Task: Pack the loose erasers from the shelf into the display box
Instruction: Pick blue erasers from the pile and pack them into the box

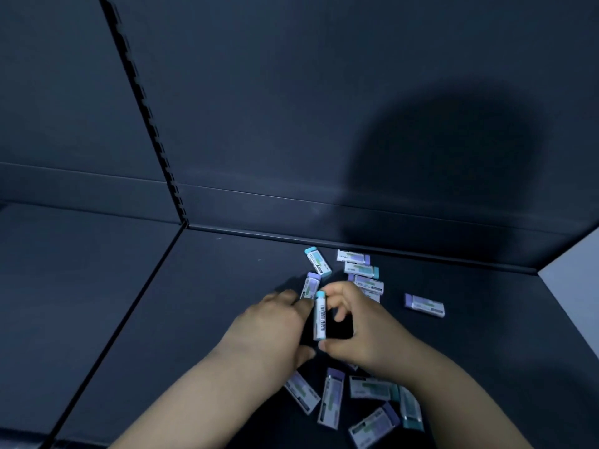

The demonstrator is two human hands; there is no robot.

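Watching through the head camera, I judge gathering to be the step in hand. The right hand (363,332) pinches the held eraser (320,319) end to end, with the forefinger on its teal tip, the thumb under its lower end and the other fingers loosely bent. The left hand (275,322) lies curled against that eraser's left side; I cannot tell whether it grips it.

The display box is not in view. The next move, I reckon, calls for carrying this eraser off the shelf (194,303) to wherever the box stands, or for picking up more first.

Counting the loose erasers (331,396), I find:
- six beyond the held eraser, one of them partly covered
- one alone to its right
- five nearer than it
- a sliver under the right hand that may be another

With the held one, that makes thirteen sure.
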